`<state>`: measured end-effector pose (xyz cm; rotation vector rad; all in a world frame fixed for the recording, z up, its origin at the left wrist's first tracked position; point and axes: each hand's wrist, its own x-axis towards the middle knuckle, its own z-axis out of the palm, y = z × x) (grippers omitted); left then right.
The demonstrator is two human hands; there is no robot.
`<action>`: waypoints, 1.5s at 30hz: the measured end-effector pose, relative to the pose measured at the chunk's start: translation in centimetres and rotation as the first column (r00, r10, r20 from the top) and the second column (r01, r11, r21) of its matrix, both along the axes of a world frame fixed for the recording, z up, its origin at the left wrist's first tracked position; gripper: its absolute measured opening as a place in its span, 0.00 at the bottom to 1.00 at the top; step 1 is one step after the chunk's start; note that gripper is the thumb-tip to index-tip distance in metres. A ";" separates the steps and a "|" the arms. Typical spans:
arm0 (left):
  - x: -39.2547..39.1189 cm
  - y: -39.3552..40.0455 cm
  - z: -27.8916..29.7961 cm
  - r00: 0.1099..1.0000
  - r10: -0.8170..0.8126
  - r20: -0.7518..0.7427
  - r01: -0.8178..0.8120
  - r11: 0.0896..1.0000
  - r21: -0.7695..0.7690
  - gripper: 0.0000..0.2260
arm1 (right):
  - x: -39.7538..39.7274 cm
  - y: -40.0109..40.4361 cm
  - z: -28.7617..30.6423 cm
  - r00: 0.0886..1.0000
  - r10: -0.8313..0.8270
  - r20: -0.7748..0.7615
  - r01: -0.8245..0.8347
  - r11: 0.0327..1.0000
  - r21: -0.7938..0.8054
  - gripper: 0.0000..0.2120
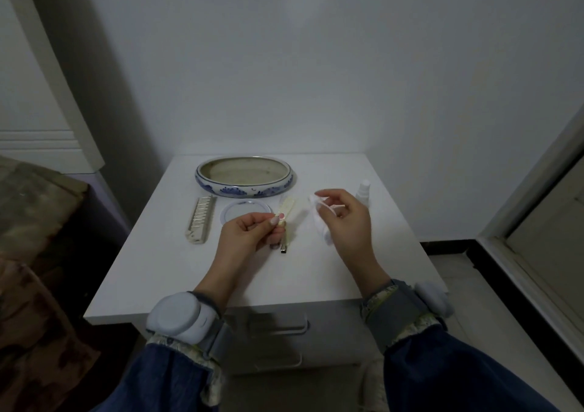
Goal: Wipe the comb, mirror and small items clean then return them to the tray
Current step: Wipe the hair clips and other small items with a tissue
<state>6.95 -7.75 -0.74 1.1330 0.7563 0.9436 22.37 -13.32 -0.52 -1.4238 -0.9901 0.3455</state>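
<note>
Left hand (249, 233): fingers pinch small clip (280, 221), table centre. Right hand (343, 219): grips white wipe (319, 219), at 3 o'clock. Advisable: wipe along clip, firm pinch. Tray (243, 187) at 12 o'clock.

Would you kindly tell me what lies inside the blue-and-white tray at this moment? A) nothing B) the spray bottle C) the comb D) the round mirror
A: the tray shows only its bare inside, while the comb, the mirror and the spray bottle all sit outside it on the table.
</note>
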 end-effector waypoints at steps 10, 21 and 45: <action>0.0 0.2 -0.4 0.995 -0.023 -0.099 0.025 0.999 0.022 0.03 | -0.9 -0.2 1.0 0.945 0.213 -0.247 -0.244 0.964 -0.106 0.05; -0.3 0.1 0.1 0.967 0.094 -0.237 -0.027 0.963 0.269 0.04 | -0.6 0.0 0.5 0.928 0.272 0.256 -0.212 0.948 -0.238 0.02; 0.1 -0.2 0.2 0.997 0.078 0.003 -0.078 0.993 0.089 0.15 | -1.9 0.2 -0.5 0.927 0.139 0.349 -0.169 0.984 0.058 0.06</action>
